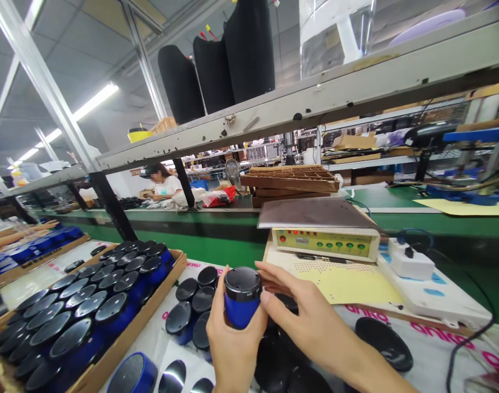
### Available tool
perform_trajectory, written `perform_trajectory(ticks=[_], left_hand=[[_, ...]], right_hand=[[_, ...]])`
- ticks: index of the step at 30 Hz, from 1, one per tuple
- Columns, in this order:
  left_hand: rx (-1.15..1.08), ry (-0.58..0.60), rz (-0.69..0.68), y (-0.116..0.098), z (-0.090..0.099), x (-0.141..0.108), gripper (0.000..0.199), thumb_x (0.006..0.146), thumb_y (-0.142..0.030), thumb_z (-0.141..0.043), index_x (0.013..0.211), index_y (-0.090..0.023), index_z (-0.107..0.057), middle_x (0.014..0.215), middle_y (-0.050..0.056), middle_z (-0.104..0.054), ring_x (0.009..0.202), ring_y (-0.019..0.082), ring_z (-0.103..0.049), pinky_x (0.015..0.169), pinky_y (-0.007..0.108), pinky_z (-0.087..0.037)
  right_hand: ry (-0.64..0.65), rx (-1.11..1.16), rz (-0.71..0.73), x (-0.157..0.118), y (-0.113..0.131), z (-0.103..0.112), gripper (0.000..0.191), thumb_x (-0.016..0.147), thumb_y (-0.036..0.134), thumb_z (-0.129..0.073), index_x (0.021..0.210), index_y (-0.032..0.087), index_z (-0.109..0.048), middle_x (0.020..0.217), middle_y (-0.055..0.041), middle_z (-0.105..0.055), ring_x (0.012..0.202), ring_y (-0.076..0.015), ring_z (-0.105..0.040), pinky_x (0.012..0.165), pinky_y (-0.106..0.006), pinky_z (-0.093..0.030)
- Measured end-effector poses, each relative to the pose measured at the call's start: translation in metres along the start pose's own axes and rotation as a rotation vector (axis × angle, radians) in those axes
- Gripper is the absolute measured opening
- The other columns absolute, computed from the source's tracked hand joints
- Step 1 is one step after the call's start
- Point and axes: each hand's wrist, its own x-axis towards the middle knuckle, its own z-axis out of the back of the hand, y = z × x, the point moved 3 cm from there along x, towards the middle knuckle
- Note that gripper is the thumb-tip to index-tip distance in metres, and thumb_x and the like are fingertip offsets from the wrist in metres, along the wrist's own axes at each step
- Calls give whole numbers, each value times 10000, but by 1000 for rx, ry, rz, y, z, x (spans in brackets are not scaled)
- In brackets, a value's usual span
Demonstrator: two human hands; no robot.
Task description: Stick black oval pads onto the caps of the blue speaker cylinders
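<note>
My left hand (237, 338) is wrapped round a small blue cylinder with a glossy black lid (242, 299), held upright in front of me. The fingertips and thumb of my right hand (292, 297) rest against the right side of its lid; whether they press on it I cannot tell. Left of my hands stand several similar black-topped blue cylinders (179, 318). Loose glossy black discs (272, 360) lie under my right wrist, partly hidden by it. At the front edge is a blue cylinder (134, 373) with a dull dark top showing a blue rim.
A cardboard tray (122, 327) full of black-topped cylinders lies to the left. Ahead are a yellow-fronted control box (325, 244), a yellow sheet (356, 285) and a white power strip (433, 292). A shelf beam (290, 103) crosses overhead. Another person (167, 183) sits beyond the green belt (217, 237).
</note>
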Motion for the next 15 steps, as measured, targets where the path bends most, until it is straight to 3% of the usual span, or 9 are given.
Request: perform_trajectory(ticks=[5, 10, 15], left_hand=[[-45, -2, -7, 1, 1, -1, 675, 649, -334, -691, 1283, -203, -498, 1245, 77, -617, 1176, 280, -561, 970, 362, -481], [-45, 5, -7, 1, 3, -2, 693, 641, -350, -697, 1289, -214, -490, 1219, 69, -633, 1153, 285, -577, 937, 355, -501], [-69, 15, -21, 2, 1, -3, 655, 661, -368, -669, 1271, -198, -501, 1200, 72, -642, 1143, 280, -583, 906, 338, -508]], right_hand=[[58, 7, 16, -3, 2, -4, 514, 870, 384, -514, 1349, 204, -470, 1263, -75, -586, 1131, -261, -562, 984, -448, -461], [41, 8, 8, -5, 5, -5, 539, 856, 449, -564, 1332, 208, -488, 1255, -83, -593, 1104, -270, -576, 965, -460, -471], [53, 97, 19, -1, 8, -4, 445, 856, 425, -598, 1260, 249, -540, 1182, -40, -635, 1034, -223, -610, 925, -376, -500]])
